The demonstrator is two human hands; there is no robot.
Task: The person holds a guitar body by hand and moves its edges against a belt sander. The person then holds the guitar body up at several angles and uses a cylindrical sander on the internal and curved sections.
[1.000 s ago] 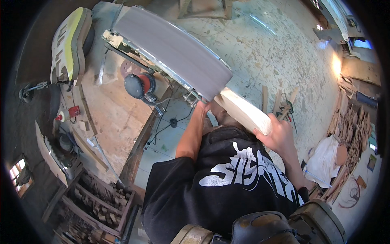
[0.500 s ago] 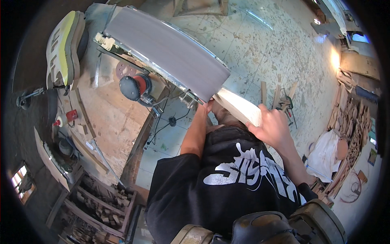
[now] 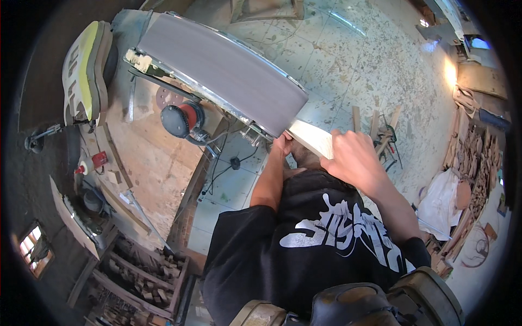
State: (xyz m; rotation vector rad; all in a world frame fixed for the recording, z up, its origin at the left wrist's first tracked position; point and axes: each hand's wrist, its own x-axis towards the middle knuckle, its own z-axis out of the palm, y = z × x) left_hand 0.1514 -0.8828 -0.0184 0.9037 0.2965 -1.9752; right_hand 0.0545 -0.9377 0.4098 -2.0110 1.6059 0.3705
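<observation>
Pale, bare wood catches the light from where I stand: a tapering wood piece [image 3: 312, 137] slants out from the lower end of a wide grey sanding belt [image 3: 223, 70], its far tip hidden at the belt's edge. The right hand [image 3: 352, 157] has its fingers folded over the near end, thumb along the side, in what looks like a firm grip. The left hand [image 3: 281, 143] sits tight beside the far end, just below the belt; its fingers are partly hidden, so I cannot tell whether they pinch the wood or merely steady it.

That left hand worries me most. If the belt is running, which I cannot tell, a small slip could bring its knuckles against the abrasive or the metal edge. Should the wood catch at a bad angle, it might be wrenched from the right hand, and uneven pressure could gouge its face. The loose black sleeve [image 3: 239, 228] seems well apart from the belt, a smaller concern.

On the tabletop [image 3: 152, 185] rests a red-and-black orbital sander [image 3: 182, 118]; a dark cord [image 3: 235, 163] trails near the tabletop's edge, where a stray foot could snag it.
</observation>
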